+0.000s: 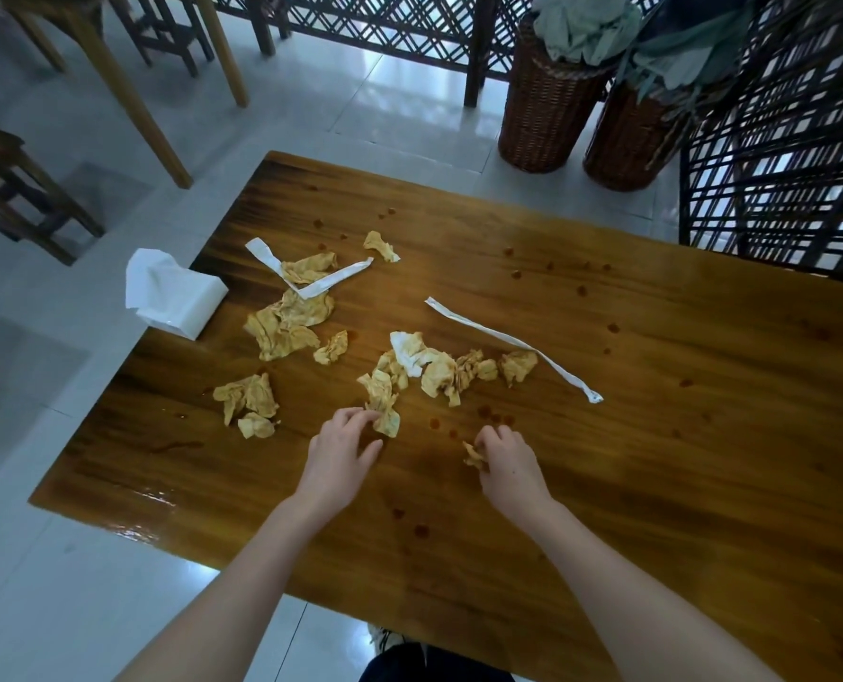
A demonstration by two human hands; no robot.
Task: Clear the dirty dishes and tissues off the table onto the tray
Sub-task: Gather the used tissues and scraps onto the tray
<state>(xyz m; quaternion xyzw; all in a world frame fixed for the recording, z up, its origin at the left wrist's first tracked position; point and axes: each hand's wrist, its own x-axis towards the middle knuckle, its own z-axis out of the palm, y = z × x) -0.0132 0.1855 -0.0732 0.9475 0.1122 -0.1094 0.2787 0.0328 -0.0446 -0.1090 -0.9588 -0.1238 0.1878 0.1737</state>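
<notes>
Leaning over the wooden surface (655, 435), you have both hands down among stained tissues. At far left a white pack (178, 300) sits at the surface's edge, one sheet pulled up from its top. Just right of it lies a heap (286, 327) of crumpled, orange-stained tissues, with a bent wrapper (333, 279) lying across its far side and a smaller clump (247, 398) nearer you. Your left hand (341, 447) rests on the surface with its fingers curled at the edge of a wad (385, 415) and its thumb spread apart; whether it has closed on the wad cannot be told. Beyond it a middle cluster (434, 366) of tissues lies loose. Your right hand (505, 460) is clenched round a small scrap (473, 457), which pokes out by the thumb. Reddish drops dot the wood around both hands. A long strip (508, 339) of white paper runs diagonally past the cluster to the right. Two wicker baskets (547, 110) stand on the tiled floor beyond the far right corner.
</notes>
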